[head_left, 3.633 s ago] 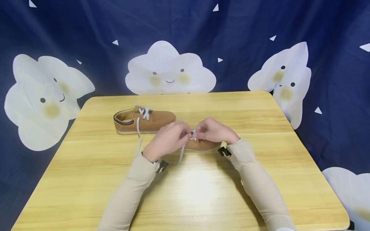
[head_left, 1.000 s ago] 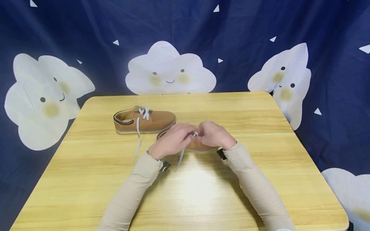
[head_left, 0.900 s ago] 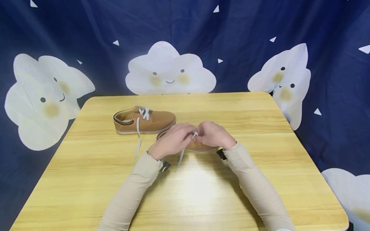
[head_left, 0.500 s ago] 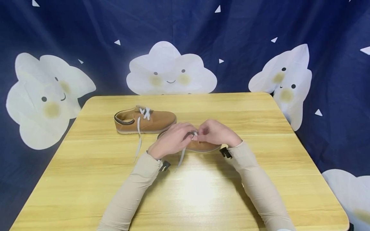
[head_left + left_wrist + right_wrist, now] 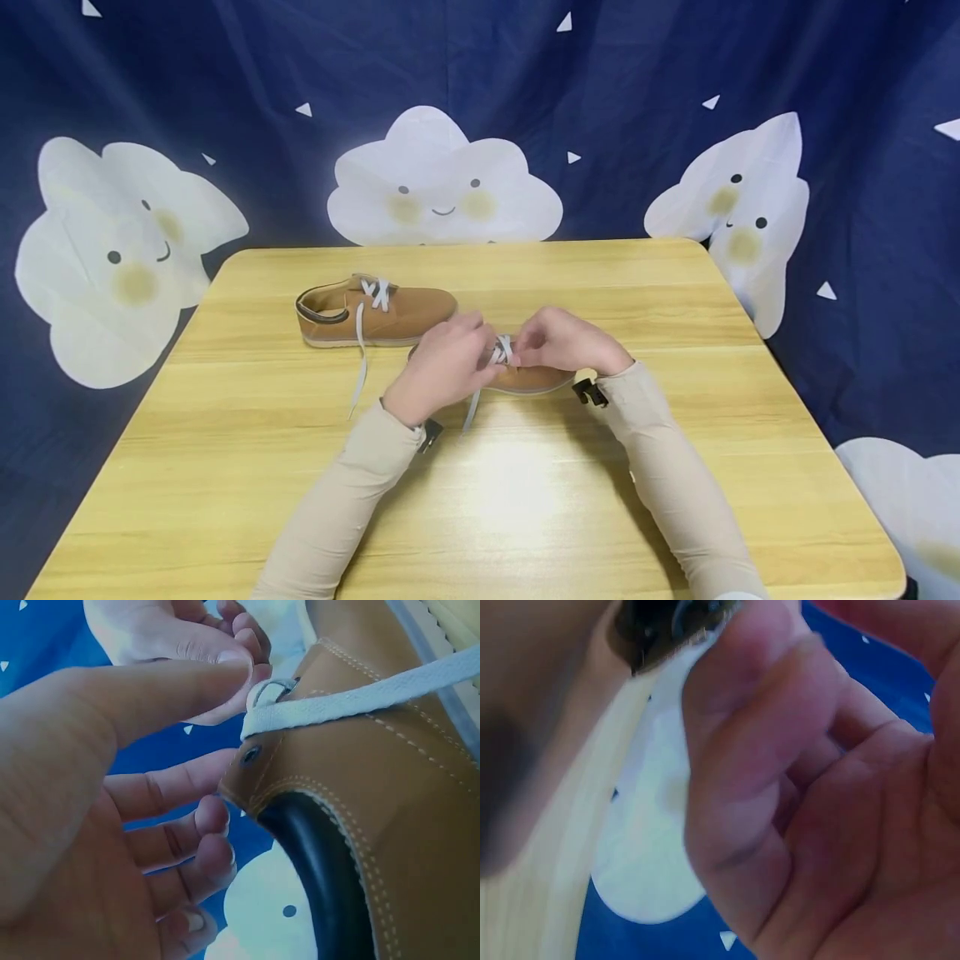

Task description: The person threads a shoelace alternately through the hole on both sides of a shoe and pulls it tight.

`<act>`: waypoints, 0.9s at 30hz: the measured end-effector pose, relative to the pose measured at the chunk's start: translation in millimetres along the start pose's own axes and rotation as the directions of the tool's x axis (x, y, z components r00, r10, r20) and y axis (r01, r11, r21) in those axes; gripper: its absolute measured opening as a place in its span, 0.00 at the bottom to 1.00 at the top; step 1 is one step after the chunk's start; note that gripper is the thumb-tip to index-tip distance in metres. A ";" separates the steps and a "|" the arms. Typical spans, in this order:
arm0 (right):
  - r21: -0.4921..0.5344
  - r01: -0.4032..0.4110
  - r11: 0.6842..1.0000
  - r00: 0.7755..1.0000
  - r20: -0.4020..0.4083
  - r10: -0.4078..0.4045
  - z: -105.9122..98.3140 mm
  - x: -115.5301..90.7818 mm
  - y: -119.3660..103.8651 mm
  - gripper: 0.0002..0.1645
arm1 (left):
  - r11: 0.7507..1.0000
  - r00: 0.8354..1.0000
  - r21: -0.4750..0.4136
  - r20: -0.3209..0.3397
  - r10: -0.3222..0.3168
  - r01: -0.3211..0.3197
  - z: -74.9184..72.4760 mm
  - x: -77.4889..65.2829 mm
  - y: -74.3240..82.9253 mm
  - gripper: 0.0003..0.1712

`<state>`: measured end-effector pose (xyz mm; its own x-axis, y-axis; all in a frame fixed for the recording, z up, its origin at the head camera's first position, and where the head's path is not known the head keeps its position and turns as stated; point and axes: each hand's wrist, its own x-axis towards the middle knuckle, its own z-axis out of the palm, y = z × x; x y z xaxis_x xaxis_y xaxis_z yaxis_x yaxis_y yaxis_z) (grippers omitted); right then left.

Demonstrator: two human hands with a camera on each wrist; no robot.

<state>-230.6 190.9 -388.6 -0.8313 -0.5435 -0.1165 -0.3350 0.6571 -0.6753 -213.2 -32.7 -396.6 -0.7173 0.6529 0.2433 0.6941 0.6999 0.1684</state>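
In the head view a brown shoe point(image 5: 528, 382) lies at the middle of the table, partly covered by both hands. Its pale shoelace point(image 5: 501, 352) crosses over the front, and one loose end hangs down the near side. My left hand point(image 5: 442, 371) is at the shoe's opening, thumb and fingers apart. The left wrist view has its index finger against the eyelet flap point(image 5: 251, 755), with the thumb above the lace point(image 5: 360, 705). From the right, my right hand point(image 5: 566, 342) pinches at the lacing with thumb and forefinger; its fingers look curled in the right wrist view.
A second brown shoe point(image 5: 420, 312) stands behind and to the left, toe pointing right, one lace end trailing onto the wooden table point(image 5: 225, 467). Behind the table hangs a dark blue curtain point(image 5: 630, 75) with white clouds.
My left fingers have spread and drawn back from the lacing, so more of the crossed lace shows. The right hand has shifted slightly right, while the far shoe has stayed in place.
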 end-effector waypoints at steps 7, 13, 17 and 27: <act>-0.079 -0.082 0.993 0.995 0.042 0.086 -2.6 -2.0 8.5 0.09 | 0.991 0.997 0.127 -0.060 0.043 -0.035 6.4 1.1 3.7 0.11; -0.183 -0.190 0.965 0.975 0.081 0.207 4.1 2.7 11.6 0.21 | 0.992 0.994 0.116 -0.096 0.054 -0.042 1.6 -0.4 4.7 0.05; -0.273 -0.226 0.935 0.972 0.002 0.236 8.3 1.5 10.6 0.48 | 0.998 0.995 0.059 -0.095 0.033 -0.027 -1.8 -0.6 5.6 0.04; -0.278 -0.199 0.940 0.965 0.110 0.237 16.4 7.6 18.9 0.62 | 0.981 0.994 -0.173 -0.048 -0.101 0.092 -10.4 -0.8 7.0 0.06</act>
<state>-236.0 190.7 -414.1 -0.8330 -0.4264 -0.3525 -0.2728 0.8709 -0.4089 -207.1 -31.3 -385.7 -0.7804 0.5639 0.2702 0.6252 0.6960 0.3532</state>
